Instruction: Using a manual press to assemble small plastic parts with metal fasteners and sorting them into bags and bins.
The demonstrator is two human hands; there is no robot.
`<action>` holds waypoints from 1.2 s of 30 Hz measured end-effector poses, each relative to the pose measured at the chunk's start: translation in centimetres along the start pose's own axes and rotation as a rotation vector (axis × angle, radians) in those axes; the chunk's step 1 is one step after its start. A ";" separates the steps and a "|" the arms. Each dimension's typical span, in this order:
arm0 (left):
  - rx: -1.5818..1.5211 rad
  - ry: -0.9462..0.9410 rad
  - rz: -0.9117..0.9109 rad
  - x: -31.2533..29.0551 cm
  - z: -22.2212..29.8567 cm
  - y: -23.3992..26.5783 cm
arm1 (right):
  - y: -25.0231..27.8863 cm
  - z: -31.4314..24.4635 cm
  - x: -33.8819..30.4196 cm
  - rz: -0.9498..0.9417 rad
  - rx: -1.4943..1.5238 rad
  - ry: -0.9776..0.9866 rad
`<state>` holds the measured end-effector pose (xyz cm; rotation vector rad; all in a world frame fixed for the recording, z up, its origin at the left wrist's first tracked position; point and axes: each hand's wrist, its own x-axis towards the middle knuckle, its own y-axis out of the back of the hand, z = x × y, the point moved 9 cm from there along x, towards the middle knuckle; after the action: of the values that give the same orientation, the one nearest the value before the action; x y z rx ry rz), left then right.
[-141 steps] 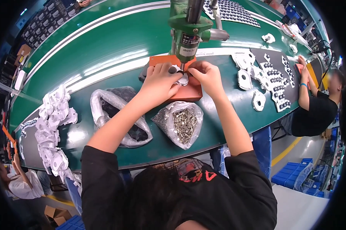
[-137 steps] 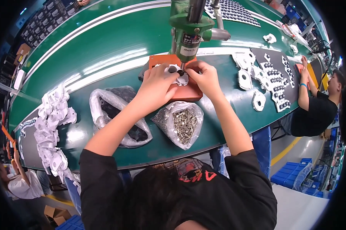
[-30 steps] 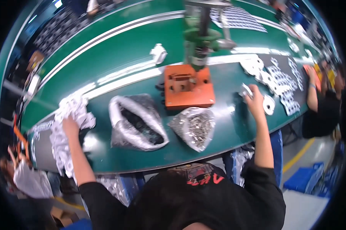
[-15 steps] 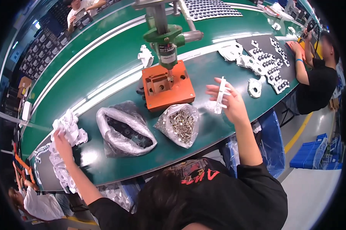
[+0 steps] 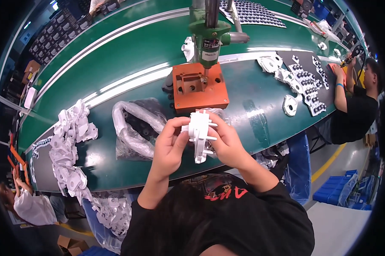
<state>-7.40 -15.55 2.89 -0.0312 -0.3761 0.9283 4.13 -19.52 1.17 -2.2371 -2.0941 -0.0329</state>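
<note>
Both my hands are together in front of my chest, above the near part of the green table. My left hand (image 5: 168, 147) is closed on a white molded plastic part (image 5: 199, 132) with several pegs on its right side. My right hand (image 5: 230, 146) grips the same white piece or one pressed against it; I cannot tell whether it is one part or two. Beyond my hands stands an orange fixture block (image 5: 201, 102) under a green press (image 5: 209, 45). A clear bag of small metal screws (image 5: 220, 113) is mostly hidden behind my hands.
Left of my hands is a plastic bag (image 5: 121, 134) of dark parts. White parts (image 5: 69, 153) are heaped at the left, spilling toward a blue-lined bin. Another white part (image 5: 290, 104) lies at the right, near a dark mat (image 5: 282, 57) with black-and-white pieces. A co-worker (image 5: 354, 111) sits at far right.
My left hand has come from the white heap at the left to the middle. My right hand, holding a white part, has moved in to meet it. The view has shifted slightly.
</note>
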 end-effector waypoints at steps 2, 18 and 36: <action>0.002 0.007 0.017 -0.1 -0.2 -0.1 | 0.1 0.0 -0.1 0.012 -0.046 -0.004; 0.009 -0.030 0.075 -0.4 -1.2 1.2 | -0.2 0.1 0.8 -0.009 -0.255 -0.062; -0.327 0.103 0.191 -1.1 -3.8 1.9 | -1.4 1.8 1.4 0.003 -0.199 -0.131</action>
<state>-8.20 -14.71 -1.36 -0.4190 -0.4313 1.0407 2.76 -17.87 -0.45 -2.4157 -2.2445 -0.1015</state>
